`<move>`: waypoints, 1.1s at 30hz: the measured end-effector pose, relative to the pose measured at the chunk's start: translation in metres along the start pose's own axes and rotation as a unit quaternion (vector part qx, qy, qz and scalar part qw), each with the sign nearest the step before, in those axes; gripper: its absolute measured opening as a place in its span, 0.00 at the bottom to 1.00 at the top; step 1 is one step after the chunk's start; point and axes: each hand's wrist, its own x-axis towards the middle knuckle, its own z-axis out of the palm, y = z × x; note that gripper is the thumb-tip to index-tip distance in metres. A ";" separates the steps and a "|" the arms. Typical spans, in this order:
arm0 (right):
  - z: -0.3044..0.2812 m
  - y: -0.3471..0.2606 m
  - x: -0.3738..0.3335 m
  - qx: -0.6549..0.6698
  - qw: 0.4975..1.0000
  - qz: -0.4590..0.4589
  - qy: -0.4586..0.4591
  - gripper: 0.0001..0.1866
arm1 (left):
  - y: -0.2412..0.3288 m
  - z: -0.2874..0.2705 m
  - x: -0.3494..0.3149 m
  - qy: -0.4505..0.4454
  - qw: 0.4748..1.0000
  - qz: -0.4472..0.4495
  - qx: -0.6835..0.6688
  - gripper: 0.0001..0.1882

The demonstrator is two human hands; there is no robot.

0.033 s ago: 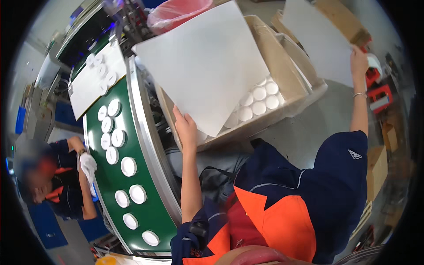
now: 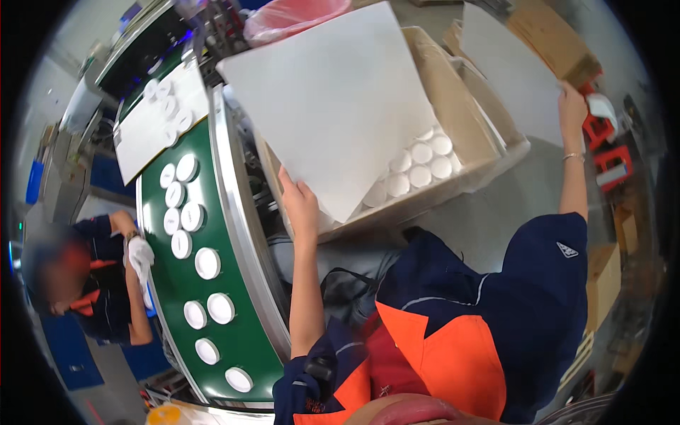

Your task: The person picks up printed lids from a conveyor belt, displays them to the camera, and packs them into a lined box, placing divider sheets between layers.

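Observation:
My left hand (image 2: 300, 205) is closed on the near edge of a large white cardboard sheet (image 2: 333, 106). This sheet slants across an open carton (image 2: 443, 81) and covers much of its opening. Beyond the sheet's right edge, rows of round white lids or shallow cups (image 2: 421, 151) show inside the carton; the rest are hidden. Out to the right, my right hand (image 2: 572, 117) grips the edge of a second pale sheet (image 2: 506, 81), held up beside the carton. Clear plastic lines the carton's sides.
On my left runs a green conveyor belt (image 2: 244, 333) with several round white lids (image 2: 207, 263) and a white board (image 2: 142, 138) across it. A co-worker's gloved hand (image 2: 141, 256) is at its far side. A pink-lined bin (image 2: 294, 18) and red stools (image 2: 613, 168) stand nearby.
My right hand is slightly lower, and the sheet in it has shifted a little. My left hand keeps its hold on the other sheet. The whole view has moved slightly.

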 end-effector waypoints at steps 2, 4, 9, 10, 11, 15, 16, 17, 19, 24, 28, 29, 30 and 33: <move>0.039 -0.022 -0.022 0.030 0.999 -0.006 -0.040 0.14 | 0.016 -0.016 0.009 -0.002 0.998 -0.063 -0.027 0.25; 0.066 -0.041 -0.031 0.029 0.995 -0.016 -0.097 0.16 | 0.029 -0.037 0.019 0.004 0.999 -0.042 0.027 0.26; 0.075 -0.128 -0.031 0.087 0.967 -0.005 -0.238 0.27 | 0.029 -0.073 0.036 -0.051 0.990 -0.093 0.091 0.27; 0.069 -0.157 -0.031 0.174 0.969 -0.106 -0.137 0.29 | 0.023 -0.073 0.039 -0.043 0.992 -0.083 0.084 0.28; 0.061 -0.184 -0.037 0.249 0.952 -0.163 -0.070 0.32 | 0.019 -0.067 0.038 -0.042 0.991 -0.084 0.093 0.29; 0.050 -0.316 -0.115 0.431 0.794 -0.373 -0.213 0.37 | -0.001 -0.014 0.040 -0.125 0.971 -0.123 0.165 0.36; 0.055 -0.345 -0.137 0.381 0.795 -0.381 -0.279 0.39 | -0.006 0.001 0.040 -0.127 0.967 -0.130 0.176 0.37; 0.062 -0.366 -0.156 0.325 0.786 -0.409 -0.330 0.42 | -0.011 0.015 0.040 -0.123 0.963 -0.123 0.204 0.38; 0.086 -0.395 -0.176 0.304 0.781 -0.430 -0.335 0.44 | -0.022 0.042 0.047 -0.141 0.945 -0.144 0.259 0.40; 0.140 -0.444 -0.214 0.291 0.769 -0.430 -0.373 0.46 | -0.060 0.082 0.067 -0.229 0.861 -0.210 0.403 0.47; 0.160 -0.507 -0.197 0.425 0.772 -0.428 -0.202 0.45 | -0.089 0.115 0.076 -0.315 0.802 -0.296 0.412 0.47; 0.162 -0.530 -0.191 0.459 0.766 -0.427 -0.144 0.45 | -0.094 0.122 0.075 -0.329 0.786 -0.297 0.431 0.47; 0.162 -0.553 -0.187 0.444 0.765 -0.432 -0.173 0.44 | -0.099 0.128 0.074 -0.346 0.768 -0.296 0.450 0.46; 0.161 -0.614 -0.189 0.393 0.781 -0.422 -0.238 0.43 | -0.113 0.143 0.067 -0.378 0.724 -0.264 0.513 0.44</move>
